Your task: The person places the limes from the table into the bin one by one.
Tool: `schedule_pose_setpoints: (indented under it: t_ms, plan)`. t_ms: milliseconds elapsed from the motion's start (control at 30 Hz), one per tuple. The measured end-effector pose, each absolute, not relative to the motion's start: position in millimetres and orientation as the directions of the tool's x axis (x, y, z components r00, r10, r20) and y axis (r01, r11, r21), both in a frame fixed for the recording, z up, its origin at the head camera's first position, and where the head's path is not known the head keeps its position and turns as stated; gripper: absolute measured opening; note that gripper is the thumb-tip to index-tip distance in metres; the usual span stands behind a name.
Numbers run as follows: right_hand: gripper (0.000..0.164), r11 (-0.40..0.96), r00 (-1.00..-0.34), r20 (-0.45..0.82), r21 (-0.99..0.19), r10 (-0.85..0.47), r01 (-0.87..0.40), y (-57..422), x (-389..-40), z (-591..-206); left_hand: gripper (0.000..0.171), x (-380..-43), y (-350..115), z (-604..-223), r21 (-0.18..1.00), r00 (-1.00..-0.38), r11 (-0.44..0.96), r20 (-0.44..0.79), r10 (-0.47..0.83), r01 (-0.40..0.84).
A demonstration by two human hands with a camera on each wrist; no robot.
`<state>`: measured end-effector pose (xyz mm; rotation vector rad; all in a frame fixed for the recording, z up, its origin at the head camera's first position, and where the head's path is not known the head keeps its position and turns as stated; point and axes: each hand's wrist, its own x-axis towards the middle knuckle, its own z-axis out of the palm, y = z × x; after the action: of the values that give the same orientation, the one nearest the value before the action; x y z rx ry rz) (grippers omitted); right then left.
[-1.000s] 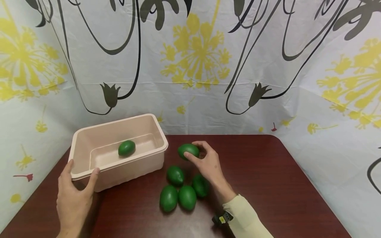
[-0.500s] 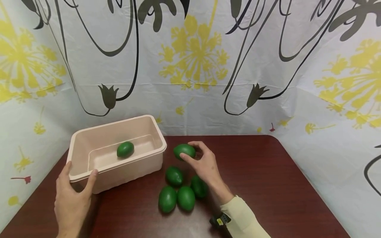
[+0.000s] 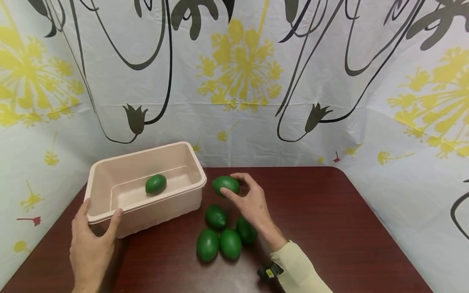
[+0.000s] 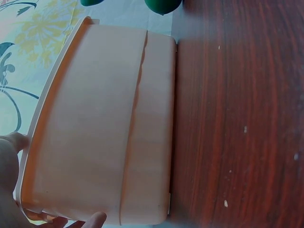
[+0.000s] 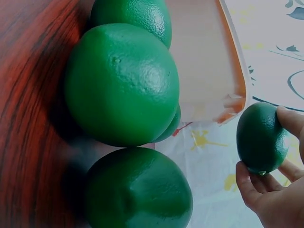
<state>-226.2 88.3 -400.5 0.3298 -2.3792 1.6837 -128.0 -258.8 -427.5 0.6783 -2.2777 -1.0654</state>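
Observation:
My right hand (image 3: 252, 202) pinches a green lime (image 3: 226, 186) between thumb and fingers, above the table just right of the bin. In the right wrist view, the held lime (image 5: 262, 137) stands apart from the loose ones. My left hand (image 3: 90, 250) grips the near left corner of a beige plastic bin (image 3: 161, 208), with the thumb on its front side. One lime (image 3: 156, 184) lies inside the bin. Several more limes (image 3: 230, 244) sit grouped on the table below my right hand. The left wrist view shows the bin's long outer wall (image 4: 90, 118).
The dark reddish wooden table (image 3: 329, 228) carries everything. Behind it and at both sides hangs a white sheet (image 3: 234, 134) printed with yellow flowers and dark vines. A dark device with a strap (image 3: 271, 272) is at my right wrist.
My right hand has moved slightly left with the lime, toward the bin, then nearly stopped. My left hand and the bin stay in place.

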Motion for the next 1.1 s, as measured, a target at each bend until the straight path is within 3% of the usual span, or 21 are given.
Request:
schedule_pose_setpoints:
  t_ms: [1100]
  plan:
    - [0.048,0.247,-0.933,0.348,-0.899,-0.095,-0.361,66,-220,-390,0.088,-127,-260,-428,0.795,-0.734,0.567,0.250,-0.632,-0.217]
